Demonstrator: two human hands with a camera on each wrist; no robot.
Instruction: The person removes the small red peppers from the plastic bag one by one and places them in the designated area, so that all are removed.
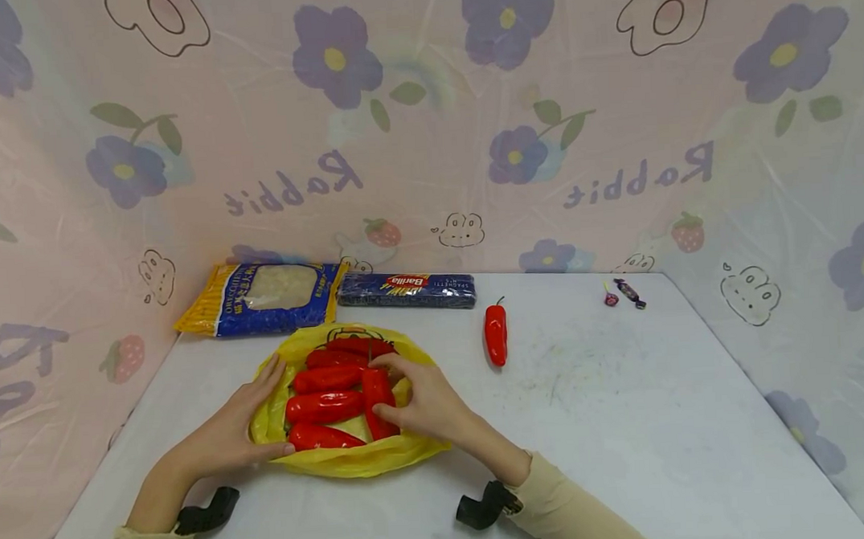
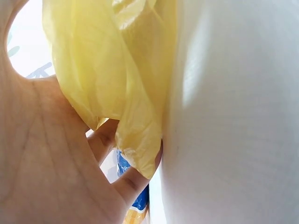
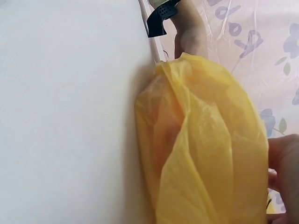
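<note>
An opened yellow plastic bag sits on the white table, with several glossy red peppers lying inside. My left hand rests along the bag's left side, fingers extended and thumb at the near rim; in the left wrist view its fingers touch the yellow plastic. Inside the bag's right part, my right hand pinches one red pepper between thumb and fingers. The bag's side hides that pepper in the right wrist view. Another red pepper lies alone on the table, right of the bag.
Behind the bag lie a blue and yellow pasta packet and a dark blue spaghetti box. A small wrapped candy and a small purple item with a thin stem lie far right. A printed curtain encloses the table's back and sides.
</note>
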